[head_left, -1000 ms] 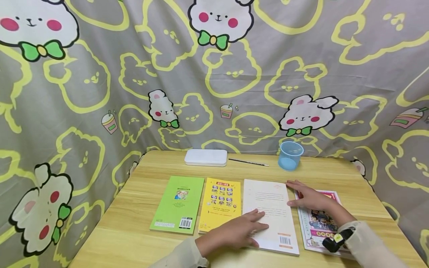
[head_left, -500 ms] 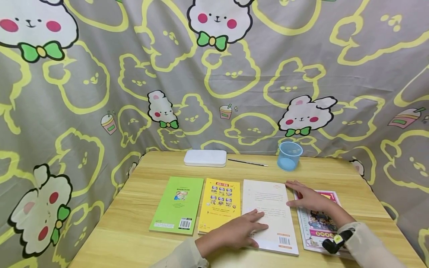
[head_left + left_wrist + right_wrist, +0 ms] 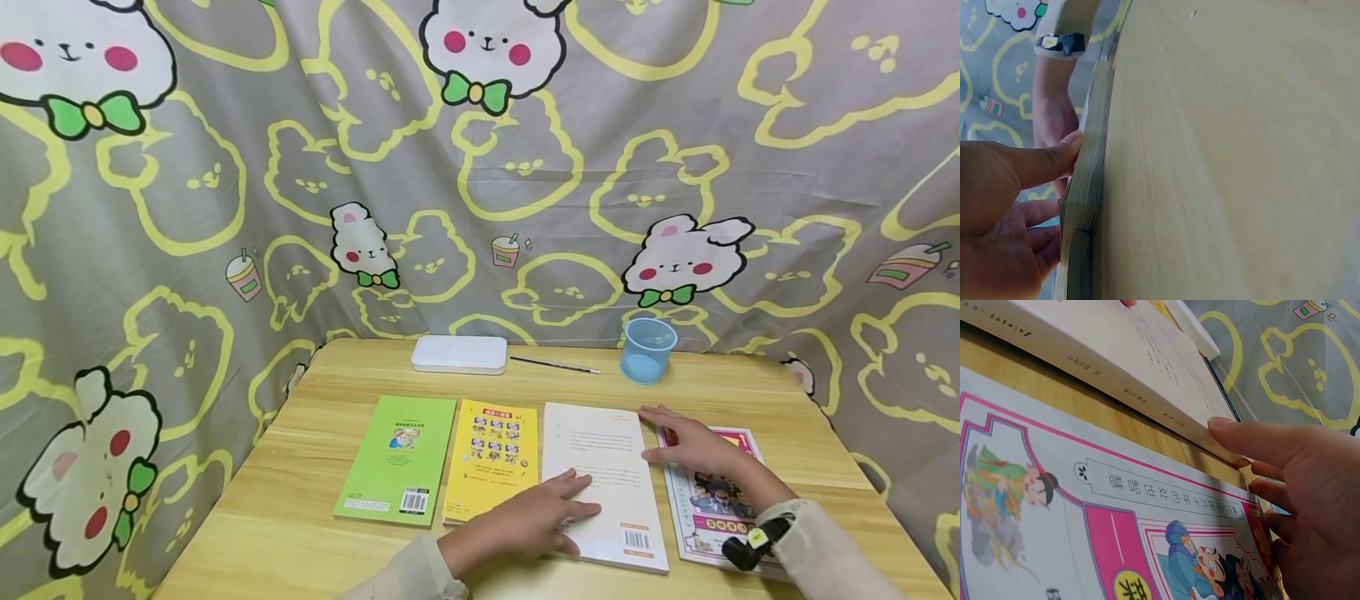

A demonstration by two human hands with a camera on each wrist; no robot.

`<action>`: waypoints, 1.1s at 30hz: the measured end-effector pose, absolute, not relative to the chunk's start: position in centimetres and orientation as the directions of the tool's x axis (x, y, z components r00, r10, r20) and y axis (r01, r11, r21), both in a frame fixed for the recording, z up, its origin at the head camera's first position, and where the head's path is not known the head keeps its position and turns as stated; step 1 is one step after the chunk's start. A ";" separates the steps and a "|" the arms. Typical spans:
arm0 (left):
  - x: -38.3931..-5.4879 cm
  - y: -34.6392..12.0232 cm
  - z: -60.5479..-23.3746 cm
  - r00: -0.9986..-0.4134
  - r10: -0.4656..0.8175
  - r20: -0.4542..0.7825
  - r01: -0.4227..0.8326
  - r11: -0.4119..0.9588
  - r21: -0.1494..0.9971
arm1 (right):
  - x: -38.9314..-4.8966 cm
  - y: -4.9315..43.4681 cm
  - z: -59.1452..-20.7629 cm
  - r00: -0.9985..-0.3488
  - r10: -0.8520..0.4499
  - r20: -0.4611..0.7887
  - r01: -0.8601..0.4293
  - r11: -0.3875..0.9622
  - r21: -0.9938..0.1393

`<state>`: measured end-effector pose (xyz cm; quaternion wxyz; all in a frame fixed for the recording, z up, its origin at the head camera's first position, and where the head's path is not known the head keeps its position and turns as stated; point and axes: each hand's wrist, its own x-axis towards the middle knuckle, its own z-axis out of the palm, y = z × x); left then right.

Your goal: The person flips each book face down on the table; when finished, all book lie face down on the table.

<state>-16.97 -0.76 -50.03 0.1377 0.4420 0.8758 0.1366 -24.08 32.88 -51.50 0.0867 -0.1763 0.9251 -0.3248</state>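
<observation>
Lying flat, the white book (image 3: 607, 450) is touched by the left hand (image 3: 536, 518) and, near its far right corner, by the right hand (image 3: 692, 443), both loosely spread, nothing gripped.

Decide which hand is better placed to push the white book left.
Probably the right hand: fingers meet the white book at its right edge; the left hand lies across the left side.

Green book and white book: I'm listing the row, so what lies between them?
The yellow book, partly hidden by the left hand, lies between the green book and the white book, as the head view shows.
</observation>
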 end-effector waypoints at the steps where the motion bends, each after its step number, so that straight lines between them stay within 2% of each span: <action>1: -17.0 -0.8 -50.1 -0.570 0.813 -0.119 0.738 0.571 0.359 | -24.1 32.9 -51.5 -0.924 -0.380 -0.035 -0.277 0.730 -0.625; 7: -17.0 -0.9 -50.2 -0.567 0.816 -0.112 0.745 0.566 0.354 | -24.2 33.2 -51.8 -0.936 -0.352 0.006 -0.279 0.733 -0.620; 20: -16.9 -1.1 -50.0 -0.565 0.818 -0.107 0.750 0.563 0.346 | -23.0 35.6 -51.4 -0.961 -0.277 -0.023 -0.191 0.717 -0.671; 26: -16.9 -1.1 -49.9 -0.562 0.820 -0.106 0.750 0.560 0.351 | -22.3 37.2 -51.3 -0.961 -0.275 0.015 -0.222 0.743 -0.631; 33: -16.9 -1.0 -49.9 -0.561 0.821 -0.106 0.749 0.558 0.357 | -21.8 39.0 -51.6 -0.974 -0.225 0.005 -0.182 0.777 -0.602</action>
